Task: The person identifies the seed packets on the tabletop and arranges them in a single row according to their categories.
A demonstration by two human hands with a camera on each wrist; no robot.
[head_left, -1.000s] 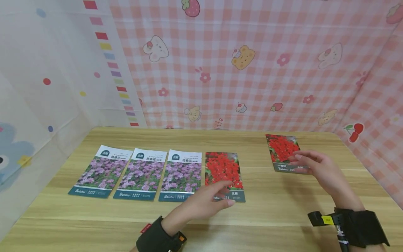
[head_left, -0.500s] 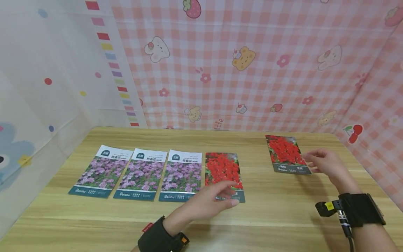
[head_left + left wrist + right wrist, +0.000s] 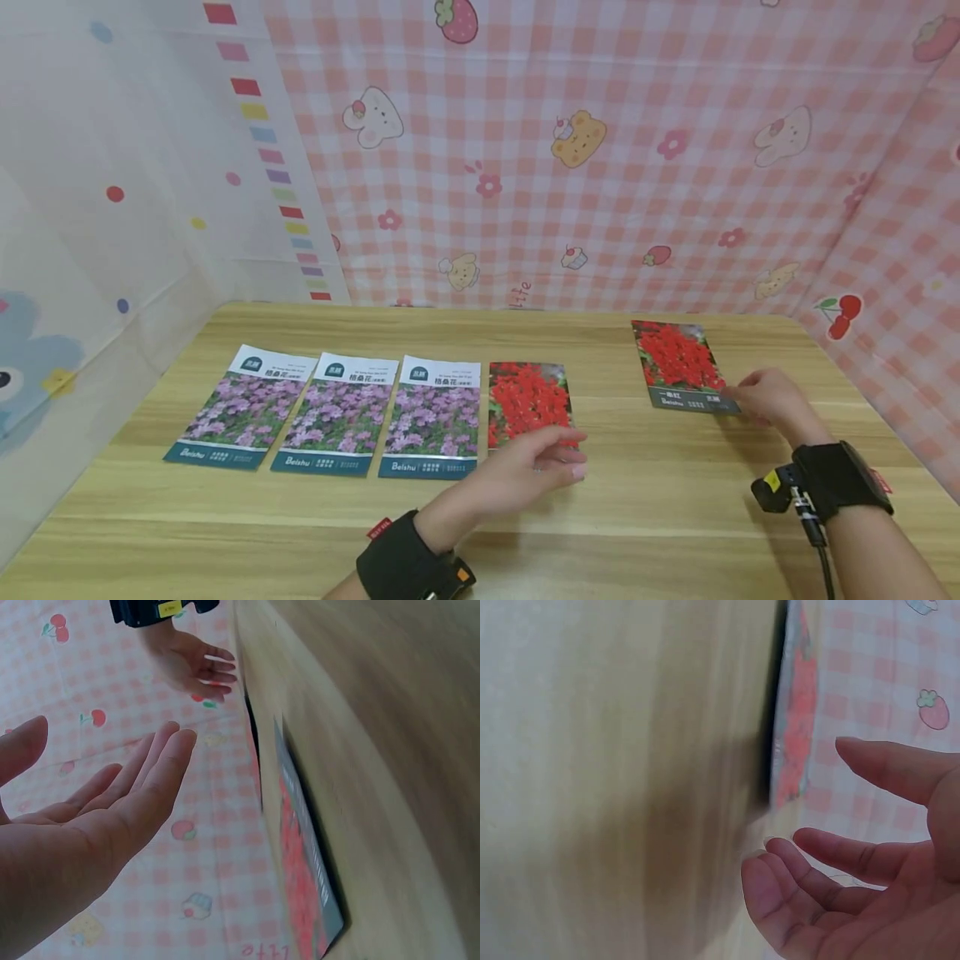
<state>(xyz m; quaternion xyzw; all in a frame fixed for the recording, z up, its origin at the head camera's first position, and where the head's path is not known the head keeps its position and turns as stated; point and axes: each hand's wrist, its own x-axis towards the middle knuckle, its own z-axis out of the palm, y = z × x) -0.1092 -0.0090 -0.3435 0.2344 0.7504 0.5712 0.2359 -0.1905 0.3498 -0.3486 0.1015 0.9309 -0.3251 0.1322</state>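
Two seed packets with red flowers lie on the table. My left hand hovers over the lower part of the left red-flower packet, hiding much of its dark bottom band. In the left wrist view that hand's fingers are spread and hold nothing. My right hand is at the lower right corner of the other red-flower packet, which lies slightly turned near the back right. In the right wrist view a gap shows between the right thumb and fingers, and that packet's edge lies beyond them.
Left of the red packets, three purple-flower packets lie in a row on the wooden table. A pink checked cloth hangs behind the table. A cable runs from the right wristband.
My right hand first drew back right off the red-flower packet, then came down toward its lower right corner. My left hand shifted slightly right. The packets stayed about where they were.
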